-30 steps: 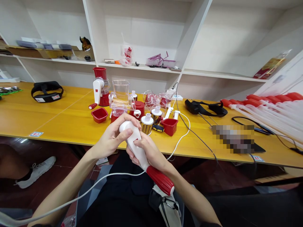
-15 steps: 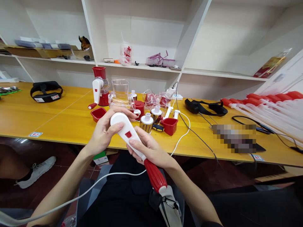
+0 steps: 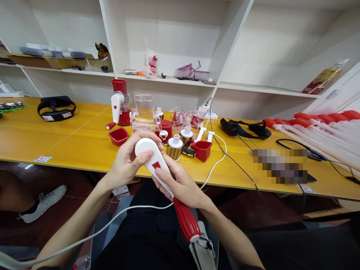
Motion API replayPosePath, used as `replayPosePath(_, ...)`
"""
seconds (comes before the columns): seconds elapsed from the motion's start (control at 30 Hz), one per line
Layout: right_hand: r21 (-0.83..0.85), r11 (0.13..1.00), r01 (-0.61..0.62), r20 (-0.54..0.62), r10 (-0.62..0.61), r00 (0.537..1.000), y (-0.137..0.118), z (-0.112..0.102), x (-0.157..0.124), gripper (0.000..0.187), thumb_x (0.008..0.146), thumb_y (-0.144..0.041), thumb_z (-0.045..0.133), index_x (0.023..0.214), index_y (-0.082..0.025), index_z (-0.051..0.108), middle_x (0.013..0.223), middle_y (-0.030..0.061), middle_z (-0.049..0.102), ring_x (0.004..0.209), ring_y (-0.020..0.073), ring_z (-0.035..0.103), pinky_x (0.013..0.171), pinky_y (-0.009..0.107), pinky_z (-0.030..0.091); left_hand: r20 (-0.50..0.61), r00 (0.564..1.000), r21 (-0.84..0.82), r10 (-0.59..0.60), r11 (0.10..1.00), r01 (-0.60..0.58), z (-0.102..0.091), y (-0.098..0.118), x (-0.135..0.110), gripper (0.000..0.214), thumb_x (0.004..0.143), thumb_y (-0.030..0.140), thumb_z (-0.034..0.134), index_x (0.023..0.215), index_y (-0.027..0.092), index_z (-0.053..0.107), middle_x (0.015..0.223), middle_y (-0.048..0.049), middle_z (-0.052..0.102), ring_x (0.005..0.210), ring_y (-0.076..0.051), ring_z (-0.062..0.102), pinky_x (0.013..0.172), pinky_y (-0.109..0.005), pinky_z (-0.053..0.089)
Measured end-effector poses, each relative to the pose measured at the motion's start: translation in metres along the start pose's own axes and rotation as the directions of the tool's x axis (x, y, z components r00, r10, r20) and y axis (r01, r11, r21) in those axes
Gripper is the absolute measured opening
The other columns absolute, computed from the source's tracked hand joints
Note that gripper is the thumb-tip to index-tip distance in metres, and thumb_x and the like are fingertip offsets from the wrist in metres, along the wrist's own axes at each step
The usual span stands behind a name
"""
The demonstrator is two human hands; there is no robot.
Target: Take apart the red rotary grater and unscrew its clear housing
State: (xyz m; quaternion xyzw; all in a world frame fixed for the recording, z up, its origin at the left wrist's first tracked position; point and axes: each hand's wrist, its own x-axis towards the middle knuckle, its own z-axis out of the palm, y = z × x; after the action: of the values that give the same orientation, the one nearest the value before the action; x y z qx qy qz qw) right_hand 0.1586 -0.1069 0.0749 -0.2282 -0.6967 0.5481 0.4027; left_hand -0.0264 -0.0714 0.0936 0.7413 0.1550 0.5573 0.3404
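Note:
Between my hands is a white crank handle [image 3: 149,154] with a red grip [image 3: 186,220] pointing down toward my lap. My left hand [image 3: 127,160] holds its rounded white end, thumb on top and fingers beneath. My right hand [image 3: 180,180] wraps the middle of the white arm, just above the red grip, with its thumb near the small red emblem. Just beyond my hands stand perforated grater drums [image 3: 174,147], a red round base [image 3: 165,129], a clear plastic grater body [image 3: 144,112] and two red square hoppers [image 3: 118,136].
An assembled red-and-white drum grater [image 3: 119,101] stands at the back. Black head straps [image 3: 56,108] lie left, another strap [image 3: 244,128] right. A white cable [image 3: 112,219] crosses above my lap. Red-tipped white handles [image 3: 323,127] are piled at right. Another person's shoe [image 3: 45,202] shows at lower left.
The crank handle has moved slightly right and down with both hands, and its red grip hangs a little lower. My grip looks the same.

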Motion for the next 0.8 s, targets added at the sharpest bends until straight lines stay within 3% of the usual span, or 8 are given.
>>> replayPosePath(0.23, -0.026, 1.0, 0.004, -0.024, -0.005, 1.0, 0.0, 0.001, 0.001, 0.035, 0.105, -0.053, 0.052, 0.098, -0.018, 0.048, 0.071, -0.0056, 0.055, 0.046, 0.0024, 0.045, 0.044, 0.016, 0.037, 0.002, 1.0, -0.014, -0.004, 1.0, 0.004, 0.002, -0.002, -0.001, 0.023, 0.1, 0.034, 0.065, 0.119, 0.022, 0.068, 0.103, -0.0054, 0.069, 0.093, -0.016, 0.068, 0.081, -0.024, 0.058)
replayPosePath(0.57, -0.004, 1.0, -0.018, 0.015, 0.018, 1.0, 0.005, -0.001, 0.0, 0.033, 0.105, -0.051, 0.051, 0.107, -0.019, 0.046, 0.072, -0.0068, 0.054, 0.044, 0.0024, 0.045, 0.041, 0.016, 0.037, -0.004, 1.0, 0.033, -0.011, 0.999, 0.012, 0.003, 0.001, -0.001, 0.022, 0.099, 0.034, 0.066, 0.116, 0.021, 0.067, 0.101, -0.0058, 0.069, 0.091, -0.017, 0.067, 0.079, -0.026, 0.057)
replayPosePath(0.67, 0.052, 0.997, -0.048, 0.126, 0.042, 0.991, 0.005, -0.007, 0.002, 0.033, 0.104, -0.05, 0.055, 0.113, -0.02, 0.046, 0.082, -0.0043, 0.058, 0.052, 0.0033, 0.052, 0.049, 0.016, 0.044, -0.094, 0.996, 0.056, 0.002, 0.998, 0.003, -0.002, 0.001, 0.0, 0.019, 0.097, 0.034, 0.068, 0.111, 0.021, 0.068, 0.098, -0.0049, 0.069, 0.086, -0.017, 0.068, 0.076, -0.028, 0.057)
replayPosePath(0.8, 0.027, 0.996, -0.089, 0.207, 0.082, 0.975, -0.004, -0.026, 0.003, 0.047, 0.104, -0.051, 0.057, 0.135, -0.02, 0.043, 0.108, 0.0057, 0.065, 0.089, 0.0118, 0.069, 0.076, 0.025, 0.057, -0.334, 0.94, 0.158, 0.064, 0.987, -0.011, -0.016, -0.007, 0.005, 0.019, 0.096, 0.039, 0.07, 0.105, 0.023, 0.068, 0.093, -0.003, 0.069, 0.078, -0.017, 0.067, 0.07, -0.031, 0.056)
